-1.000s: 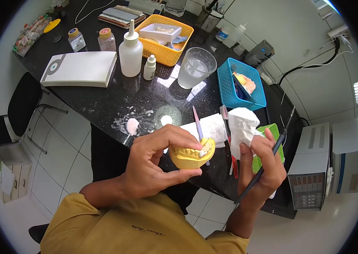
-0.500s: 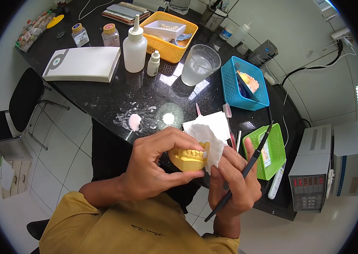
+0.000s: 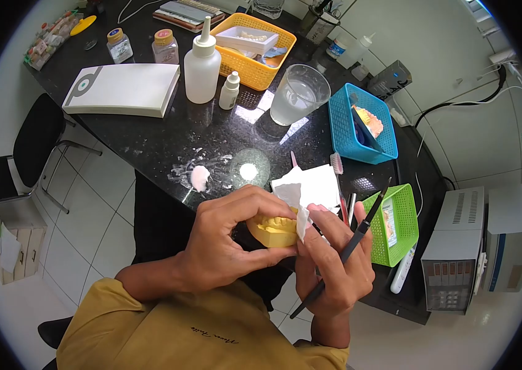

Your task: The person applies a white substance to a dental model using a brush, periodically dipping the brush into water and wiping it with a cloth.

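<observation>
Script on shirt unreadable; left hand grips yellow cast, right hand clamps tissue and tool.

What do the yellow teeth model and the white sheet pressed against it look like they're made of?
The yellow teeth model looks like cast plaster or dental stone: matte, opaque, chalky, with a solid block base. The white sheet is probably tissue paper: thin, crumpled, folding softly.

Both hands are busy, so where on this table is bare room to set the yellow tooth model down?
Bare table lies between the white box and the pink smear, and in front of the glass. Crowded around the yellow basket, blue basket and green basket.
</observation>
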### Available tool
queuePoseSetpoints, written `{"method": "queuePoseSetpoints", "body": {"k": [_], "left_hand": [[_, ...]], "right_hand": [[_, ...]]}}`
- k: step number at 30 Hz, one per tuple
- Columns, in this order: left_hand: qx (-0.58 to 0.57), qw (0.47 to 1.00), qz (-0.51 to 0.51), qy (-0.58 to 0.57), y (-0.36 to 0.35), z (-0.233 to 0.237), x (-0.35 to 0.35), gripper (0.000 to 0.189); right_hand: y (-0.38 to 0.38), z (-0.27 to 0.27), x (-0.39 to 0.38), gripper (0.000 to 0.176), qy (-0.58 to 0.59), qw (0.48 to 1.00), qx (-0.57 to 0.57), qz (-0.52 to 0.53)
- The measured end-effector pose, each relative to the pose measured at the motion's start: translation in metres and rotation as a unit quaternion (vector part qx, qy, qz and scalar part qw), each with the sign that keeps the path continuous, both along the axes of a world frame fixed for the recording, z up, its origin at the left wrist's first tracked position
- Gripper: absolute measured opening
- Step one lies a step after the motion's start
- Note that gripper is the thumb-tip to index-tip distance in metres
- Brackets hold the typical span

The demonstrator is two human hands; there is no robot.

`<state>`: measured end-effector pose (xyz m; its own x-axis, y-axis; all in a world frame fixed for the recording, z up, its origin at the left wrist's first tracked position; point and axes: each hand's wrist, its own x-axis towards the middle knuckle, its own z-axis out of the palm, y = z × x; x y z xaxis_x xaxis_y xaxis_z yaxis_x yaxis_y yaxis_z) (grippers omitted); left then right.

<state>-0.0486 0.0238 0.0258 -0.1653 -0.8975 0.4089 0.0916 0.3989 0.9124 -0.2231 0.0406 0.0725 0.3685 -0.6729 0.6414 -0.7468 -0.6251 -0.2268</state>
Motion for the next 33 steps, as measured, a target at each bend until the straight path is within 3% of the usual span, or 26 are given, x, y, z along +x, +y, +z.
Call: {"method": "queuePoseSetpoints", "body": {"k": [5,7,8,10,12,16,19,21,23,25,27,28,29,31,33], "left_hand": [[0.027,1.000,0.007,0.006,-0.002,-0.004,0.001,0.036],[0.042,0.999,0.004,0.014,-0.003,-0.006,0.001,0.036],[0.023,1.000,0.003,0.010,-0.005,-0.006,0.000,0.037],[0.005,1.000,0.001,0.005,-0.008,-0.007,0.001,0.037],[-0.006,1.000,-0.016,0.005,-0.010,-0.008,0.003,0.039],[0.020,0.998,-0.053,0.037,-0.012,-0.006,0.006,0.038],[0.039,0.995,-0.061,0.071,-0.012,-0.008,0.007,0.038],[0.024,0.995,-0.063,0.078,-0.014,-0.010,0.010,0.038],[0.018,0.996,-0.050,0.072,-0.015,-0.011,0.016,0.038],[0.022,0.997,-0.035,0.062,-0.016,-0.013,0.027,0.038],[-0.004,0.998,-0.002,0.066,-0.018,-0.014,0.039,0.038],[-0.011,0.998,0.017,0.065,-0.020,-0.013,0.044,0.038],[0.009,0.996,0.034,0.079,-0.020,-0.012,0.048,0.037],[-0.006,0.996,0.045,0.079,-0.024,-0.018,0.057,0.040],[-0.007,0.995,0.052,0.084,-0.027,-0.022,0.061,0.040]], "right_hand": [[-0.005,-0.006,0.002,0.031,-0.012,1.000,0.005,0.007],[-0.007,-0.003,0.004,0.010,-0.022,0.999,0.019,0.012],[-0.008,-0.004,0.003,0.010,-0.023,0.999,0.020,0.012],[-0.012,-0.009,-0.001,0.019,-0.144,0.989,0.019,-0.016],[-0.018,-0.009,-0.012,0.010,-0.209,0.975,0.014,-0.080],[-0.035,0.008,-0.040,0.020,-0.249,0.934,-0.012,-0.256],[-0.045,0.023,-0.054,0.022,-0.134,0.942,-0.020,-0.308],[-0.053,0.022,-0.054,0.034,-0.124,0.943,-0.136,-0.276],[-0.035,0.016,-0.054,0.072,-0.173,0.940,-0.134,-0.260],[-0.017,0.006,-0.042,0.085,-0.357,0.920,-0.071,-0.146],[0.003,-0.009,-0.017,0.093,-0.411,0.902,0.034,-0.124],[0.015,-0.016,-0.009,0.088,-0.424,0.891,0.119,-0.113],[0.018,-0.019,-0.005,0.063,-0.427,0.883,0.186,-0.051],[0.020,-0.030,-0.007,0.034,-0.294,0.926,0.236,0.012],[0.024,-0.041,0.004,0.018,-0.403,0.858,0.318,-0.021]]}}
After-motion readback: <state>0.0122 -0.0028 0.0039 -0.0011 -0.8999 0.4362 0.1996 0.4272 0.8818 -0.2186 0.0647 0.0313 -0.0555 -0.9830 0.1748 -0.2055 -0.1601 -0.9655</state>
